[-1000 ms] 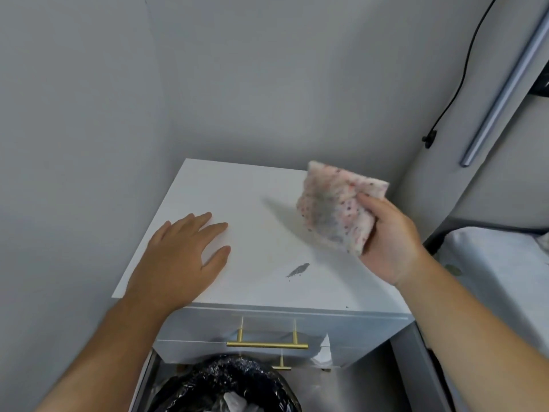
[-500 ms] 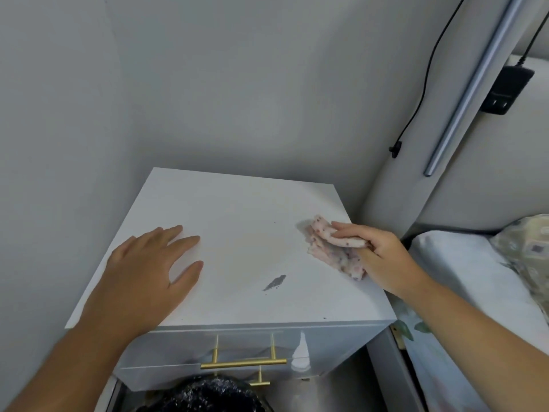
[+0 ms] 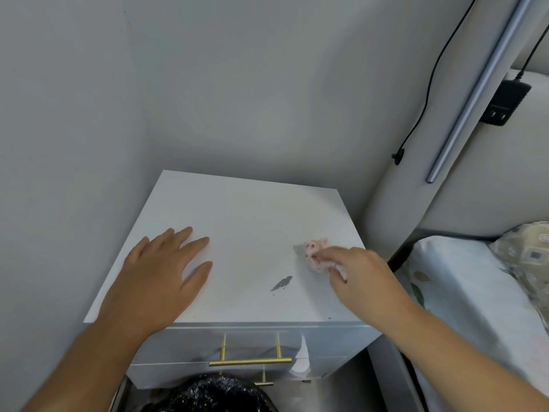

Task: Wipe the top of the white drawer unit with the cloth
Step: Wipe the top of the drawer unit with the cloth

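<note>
The white drawer unit (image 3: 249, 215) stands in a wall corner, its flat top facing me. A dark grey smear (image 3: 281, 283) marks the top near the front, right of centre. My right hand (image 3: 361, 276) presses a bunched pink speckled cloth (image 3: 315, 254) onto the top near its right edge, just up and right of the smear. Most of the cloth is hidden under my fingers. My left hand (image 3: 162, 276) lies flat on the left front part of the top, fingers spread, holding nothing.
Gold drawer handles (image 3: 250, 360) show on the unit's front, with a black bin bag (image 3: 208, 395) below. A bed with white bedding (image 3: 463, 295) sits close on the right. A black cable (image 3: 427, 93), a charger (image 3: 505, 104) and a grey bar (image 3: 472, 93) run along the right wall.
My right hand brought the cloth down from the air onto the top's right side and bunched it smaller. My left hand stayed flat on the top.
</note>
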